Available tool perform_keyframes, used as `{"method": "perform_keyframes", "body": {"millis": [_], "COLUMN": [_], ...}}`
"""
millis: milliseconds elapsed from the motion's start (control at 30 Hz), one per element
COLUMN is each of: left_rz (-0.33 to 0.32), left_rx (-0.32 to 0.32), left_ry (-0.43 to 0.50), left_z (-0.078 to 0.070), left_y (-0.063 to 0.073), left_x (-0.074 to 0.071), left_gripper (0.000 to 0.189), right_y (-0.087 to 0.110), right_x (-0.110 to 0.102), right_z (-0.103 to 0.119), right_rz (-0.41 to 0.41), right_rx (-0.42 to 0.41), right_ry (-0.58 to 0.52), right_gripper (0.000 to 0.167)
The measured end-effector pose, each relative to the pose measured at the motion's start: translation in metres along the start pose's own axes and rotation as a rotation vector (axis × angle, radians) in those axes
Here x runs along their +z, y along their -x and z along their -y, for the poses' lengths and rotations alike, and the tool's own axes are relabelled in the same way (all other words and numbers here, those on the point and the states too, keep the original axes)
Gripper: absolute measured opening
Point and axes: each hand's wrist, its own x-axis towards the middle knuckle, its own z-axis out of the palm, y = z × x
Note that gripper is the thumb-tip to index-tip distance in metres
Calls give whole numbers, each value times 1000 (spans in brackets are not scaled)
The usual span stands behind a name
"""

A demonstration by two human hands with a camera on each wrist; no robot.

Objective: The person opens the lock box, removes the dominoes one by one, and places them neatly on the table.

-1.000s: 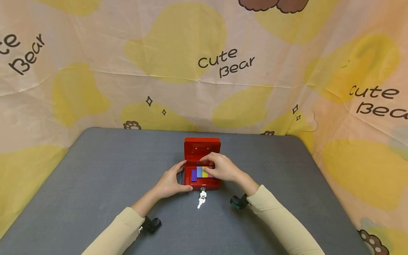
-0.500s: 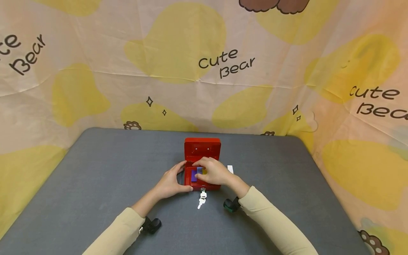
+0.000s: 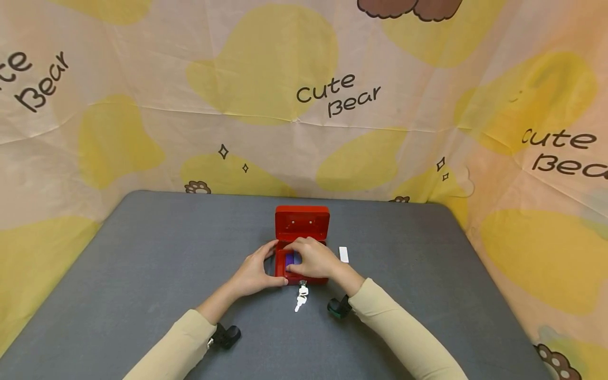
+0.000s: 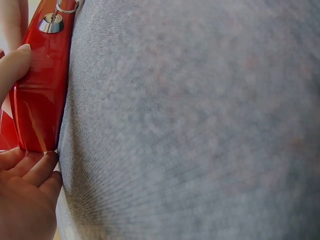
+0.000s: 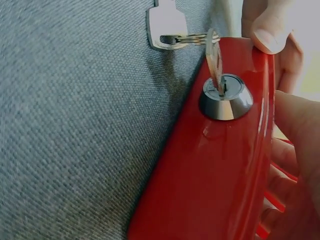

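A small red cash box (image 3: pixel 302 221) stands with its lid raised. My left hand (image 3: pixel 254 272) grips the box's left side, thumb over the front rim, fingers along the outer wall. My right hand (image 3: pixel 313 258) reaches into the box from the right. Its thumb and fingers arch apart over a purple flat piece (image 3: pixel 289 262) and a blue piece (image 3: pixel 297 257) beside it. The right hand hides the rest of the box's contents. A key sits in the front lock (image 5: pixel 226 97), and a second key (image 5: pixel 167 25) hangs from its ring.
The box stands on a grey cloth-covered table (image 3: pixel 190 237). To the right of the box lies a small white rectangular piece (image 3: pixel 343 254). A patterned cloth backdrop (image 3: pixel 266 68) rises behind the table and at both sides.
My right hand has moved left inside the box, from over the yellow piece toward the purple one. The white piece beside the box has come into view. My left hand stays put.
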Motion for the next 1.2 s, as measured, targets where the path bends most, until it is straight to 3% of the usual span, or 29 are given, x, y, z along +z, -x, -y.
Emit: {"method": "perform_keyframes", "body": {"millis": [1200], "left_rz": [-8], "left_rx": [-2], "left_ry": [5], "left_z": [-2], "left_y": [1], "left_x": [1], "left_gripper": [93], "right_y": [-1], "right_x": [6], "right_z": [2], "right_rz": [3], "right_rx": [17], "right_ry": [173], "right_gripper": [50]}}
